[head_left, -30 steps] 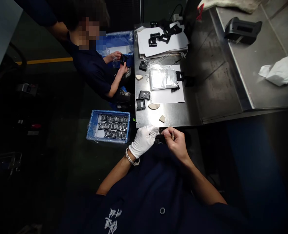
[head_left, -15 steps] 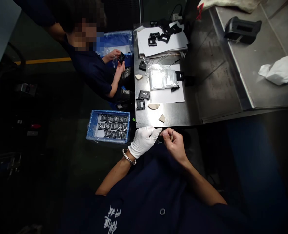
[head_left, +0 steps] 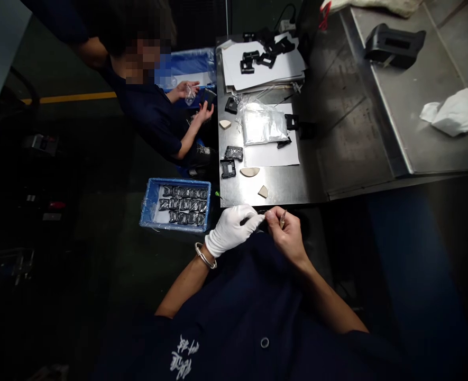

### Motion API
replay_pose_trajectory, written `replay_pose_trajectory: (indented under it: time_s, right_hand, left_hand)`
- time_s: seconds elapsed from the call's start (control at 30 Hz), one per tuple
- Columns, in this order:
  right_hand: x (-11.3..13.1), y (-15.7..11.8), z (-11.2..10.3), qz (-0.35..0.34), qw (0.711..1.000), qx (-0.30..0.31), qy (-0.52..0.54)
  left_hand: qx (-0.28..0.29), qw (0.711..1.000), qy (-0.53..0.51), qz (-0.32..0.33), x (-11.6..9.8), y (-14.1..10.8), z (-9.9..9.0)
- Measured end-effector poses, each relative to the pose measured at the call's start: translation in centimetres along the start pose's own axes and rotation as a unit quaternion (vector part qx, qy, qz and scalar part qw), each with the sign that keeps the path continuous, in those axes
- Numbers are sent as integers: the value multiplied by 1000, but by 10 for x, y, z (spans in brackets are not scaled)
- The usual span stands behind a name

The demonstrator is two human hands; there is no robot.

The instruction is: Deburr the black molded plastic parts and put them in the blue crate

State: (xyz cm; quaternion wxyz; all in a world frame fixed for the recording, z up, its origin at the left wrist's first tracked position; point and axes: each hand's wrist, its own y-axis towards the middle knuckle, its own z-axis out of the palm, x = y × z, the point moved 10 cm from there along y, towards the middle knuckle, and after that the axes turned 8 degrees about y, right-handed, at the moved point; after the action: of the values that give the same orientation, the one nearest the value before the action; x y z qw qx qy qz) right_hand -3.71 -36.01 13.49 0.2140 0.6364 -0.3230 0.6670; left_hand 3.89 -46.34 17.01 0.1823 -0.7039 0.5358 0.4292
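My left hand [head_left: 231, 230], in a white glove, is closed in a pinch in front of the metal table's near edge. Something small and dark shows at its fingertips, too hidden to name. My bare right hand [head_left: 285, 233] meets it there, thumb and fingers pressed together. Out of the right fist sticks the end of a slim pen-like tool [head_left: 283, 218]; its tip is hidden. Just beyond the hands lie a small beige wedge-shaped piece [head_left: 263, 191], a beige half-oval piece [head_left: 250, 172] and a black plastic part [head_left: 228, 169].
A blue bin [head_left: 148, 203] of wrapped black parts stands left of the metal table [head_left: 273, 185]. On the table are a stack of clear bags [head_left: 263, 124] and a paper pile [head_left: 237, 76] bearing black parts. A co-worker [head_left: 150, 114] handles a black part and clear bag at left.
My hands stay together, with my left wrist shifted slightly left and the tool end tilted a little right. The co-worker's hands have moved apart, the black part now in the lower one.
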Motion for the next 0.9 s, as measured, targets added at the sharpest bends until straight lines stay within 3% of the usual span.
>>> replay_pose_trajectory:
  time_s: [0.13, 0.23, 0.33, 0.4, 0.5, 0.67, 0.9]
  right_hand:
    - [11, -1, 7, -28, 998, 43, -44]
    - [15, 0, 11, -43, 994, 71, -67]
    - [9, 3, 5, -17, 998, 55, -27]
    - [3, 4, 1, 4, 999, 41, 14]
    - [1, 4, -2, 12, 998, 31, 47]
    - [15, 3, -8, -19, 1000, 21, 11]
    - [21, 3, -13, -28, 1000, -1, 8]
  left_hand:
    - [-61, 997, 21, -37, 7, -1, -12]
    - [-97, 990, -27, -94, 19, -4, -21]
    - [-82, 971, -143, -175, 33, -10, -19]
    - [-67, 959, -195, -195, 33, -12, -19]
    - [-63, 963, -195, -176, 26, -10, -26]
    - [-65, 983, -128, -117, 13, -5, -33]
    - [-53, 985, -128, -105, 11, -4, -33]
